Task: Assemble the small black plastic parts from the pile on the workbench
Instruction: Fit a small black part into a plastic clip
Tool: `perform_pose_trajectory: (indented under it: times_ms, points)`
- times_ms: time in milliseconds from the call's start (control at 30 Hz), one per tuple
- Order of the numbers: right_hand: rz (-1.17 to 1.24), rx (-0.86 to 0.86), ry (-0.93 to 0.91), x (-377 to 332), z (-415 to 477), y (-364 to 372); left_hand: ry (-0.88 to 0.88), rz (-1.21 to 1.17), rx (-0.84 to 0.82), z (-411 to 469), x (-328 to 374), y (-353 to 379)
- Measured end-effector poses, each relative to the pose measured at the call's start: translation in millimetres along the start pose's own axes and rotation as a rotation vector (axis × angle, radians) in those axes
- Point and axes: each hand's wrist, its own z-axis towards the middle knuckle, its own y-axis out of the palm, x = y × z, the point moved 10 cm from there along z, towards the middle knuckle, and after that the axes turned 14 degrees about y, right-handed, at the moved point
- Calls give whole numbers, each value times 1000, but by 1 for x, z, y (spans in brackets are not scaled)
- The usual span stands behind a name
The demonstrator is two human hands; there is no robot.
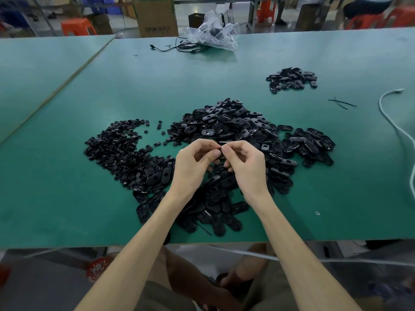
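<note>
A big pile of black oval plastic parts [226,124] covers the middle of the green workbench [67,194]. A heap of small round black parts [116,149] lies to its left. My left hand [194,163] and my right hand [244,164] meet above the near side of the pile. Between their fingertips both pinch one small black part [221,145], mostly hidden by my fingers. A smaller separate heap of black oval parts [292,79] lies at the far right.
A crumpled clear plastic bag [213,32] and thin black cables [179,47] lie at the bench's far edge. A white cable [395,129] curves along the right side, near two black ties [341,102]. Cardboard boxes [156,17] and orange stools [77,25] stand beyond.
</note>
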Motion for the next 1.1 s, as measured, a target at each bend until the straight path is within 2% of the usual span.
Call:
perform_pose_trajectory:
  times_ms: [267,667,1100]
  points:
    - [45,20,5,2,2,-4,18,85,-76,1,2,7]
    - [40,34,20,5,5,-6,45,99,-65,1,6,5]
    - [20,-12,9,2,4,-1,-6,100,-47,-2,0,5]
